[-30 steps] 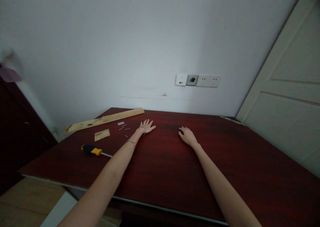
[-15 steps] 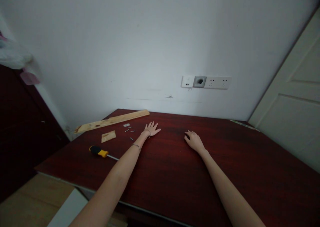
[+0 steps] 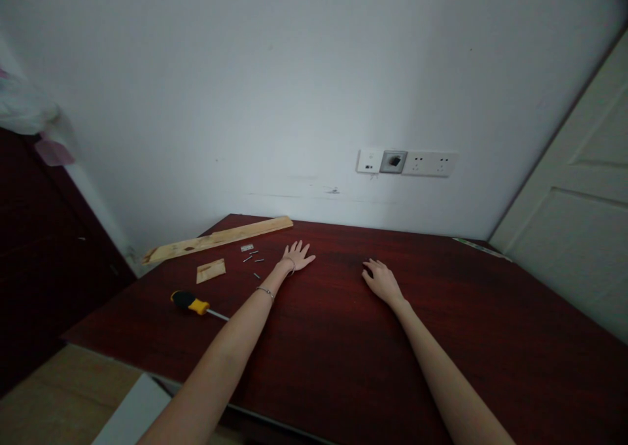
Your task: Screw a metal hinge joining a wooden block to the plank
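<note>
My left hand (image 3: 297,256) lies flat on the dark red tabletop (image 3: 338,340) with its fingers spread and nothing in it. Several small screws (image 3: 254,255) and a metal hinge (image 3: 246,248) lie just left of it. Resting on the table to the right is my right hand (image 3: 383,280), its fingers loosely curved and apart, holding nothing. A screwdriver (image 3: 191,302) with a black and yellow handle lies left of my left forearm, which hides its tip. Beyond it sit a short piece of wood (image 3: 210,271) and a long wooden strip (image 3: 218,237).
A white wall (image 3: 294,105) with a row of sockets (image 3: 429,163) rises behind the table. At the table's far right corner lies a thin flat strip (image 3: 483,249), near a white panelled door (image 3: 589,203). A dark cabinet (image 3: 44,255) stands at the left.
The view has shifted very slightly. Both hands stay where they were on the table, and the tools and wood have not moved.
</note>
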Available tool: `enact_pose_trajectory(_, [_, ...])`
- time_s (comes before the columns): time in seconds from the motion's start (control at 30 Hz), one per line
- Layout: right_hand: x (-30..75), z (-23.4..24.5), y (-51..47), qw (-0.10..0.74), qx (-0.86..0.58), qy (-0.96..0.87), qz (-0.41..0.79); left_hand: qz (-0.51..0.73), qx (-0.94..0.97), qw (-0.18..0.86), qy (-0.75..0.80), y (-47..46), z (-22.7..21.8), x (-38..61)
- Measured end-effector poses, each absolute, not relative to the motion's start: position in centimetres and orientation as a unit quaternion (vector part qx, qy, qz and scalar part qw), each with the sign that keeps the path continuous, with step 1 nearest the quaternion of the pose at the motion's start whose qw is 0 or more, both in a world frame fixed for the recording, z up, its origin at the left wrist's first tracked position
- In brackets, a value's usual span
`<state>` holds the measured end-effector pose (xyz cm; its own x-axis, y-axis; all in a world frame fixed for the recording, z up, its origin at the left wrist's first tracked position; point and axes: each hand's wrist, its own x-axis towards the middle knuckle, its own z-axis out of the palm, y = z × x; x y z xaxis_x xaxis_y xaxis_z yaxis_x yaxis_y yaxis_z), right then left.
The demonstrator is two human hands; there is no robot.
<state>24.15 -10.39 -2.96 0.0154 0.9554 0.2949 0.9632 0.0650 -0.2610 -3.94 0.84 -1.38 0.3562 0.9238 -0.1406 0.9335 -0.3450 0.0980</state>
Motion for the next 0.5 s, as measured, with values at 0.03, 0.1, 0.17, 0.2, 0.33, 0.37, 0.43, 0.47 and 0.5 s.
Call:
enact_pose_trajectory(0.03, [24.0,-2.9,-10.4,0.204,-0.686,-0.699,-0.008,-0.033,0.820,0.082,0.566,0.8,-1.4,-3.9])
enact_pose_trajectory(0.1, [23.7,-2.6,-10.1,0.213,-0.689,-0.692,-0.003,-0.041,0.820,0.086,0.565,0.9,-1.4,-3.9])
enact_pose_trajectory(0.17, [23.1,-2.1,-9.5,0.225,-0.687,-0.691,0.002,-0.055,0.821,0.094,0.561,1.2,-1.3,-3.9])
enact_pose_trajectory(0.2, [22.7,-1.8,-9.1,0.231,-0.682,-0.694,0.005,-0.065,0.822,0.099,0.556,1.5,-1.1,-3.9])
enact_pose_trajectory(0.33, [20.7,0.1,-6.4,0.246,-0.635,-0.732,0.023,-0.100,0.834,0.123,0.529,3.5,0.9,-4.8])
enact_pose_trajectory(0.37, [20.2,0.7,-5.5,0.245,-0.619,-0.745,0.029,-0.100,0.838,0.125,0.521,4.2,1.7,-5.3])
enact_pose_trajectory(0.43, [18.9,2.1,-3.5,0.238,-0.585,-0.774,0.042,-0.084,0.850,0.121,0.506,5.7,3.4,-7.2])
enact_pose_trajectory(0.47, [18.3,2.8,-2.5,0.231,-0.567,-0.789,0.048,-0.072,0.854,0.114,0.503,6.4,4.3,-8.5])
enact_pose_trajectory(0.5, [17.6,3.5,-1.4,0.224,-0.550,-0.803,0.054,-0.056,0.853,0.102,0.509,7.1,5.3,-10.1])
